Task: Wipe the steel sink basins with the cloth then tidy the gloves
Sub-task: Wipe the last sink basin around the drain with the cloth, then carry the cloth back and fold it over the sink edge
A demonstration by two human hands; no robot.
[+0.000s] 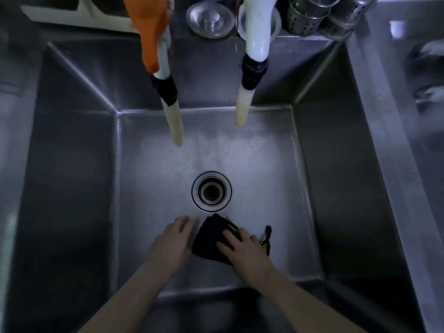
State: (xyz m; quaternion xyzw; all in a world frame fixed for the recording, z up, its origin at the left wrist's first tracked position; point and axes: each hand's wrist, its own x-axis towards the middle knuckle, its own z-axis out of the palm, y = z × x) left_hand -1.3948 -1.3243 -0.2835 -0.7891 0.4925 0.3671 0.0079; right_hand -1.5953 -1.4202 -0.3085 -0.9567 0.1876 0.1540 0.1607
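A deep steel sink basin [240,155] fills the head view. On its floor, just in front of the round drain [211,191], lies a dark cloth [208,239] with a yellow edge and a small loop at its right. My right hand [242,253] presses flat on the cloth, fingers spread over it. My left hand [171,243] rests flat on the basin floor just left of the cloth, at its edge. An orange rubber glove [146,27] hangs over the left tap pipe at the back.
Two white tap pipes with pale hoses, the left tap pipe [171,116] and the right tap pipe [251,75], hang down into the basin. A steel drain plug [209,19] and perforated steel cups [317,15] sit on the back ledge. A second basin [427,80] lies to the right.
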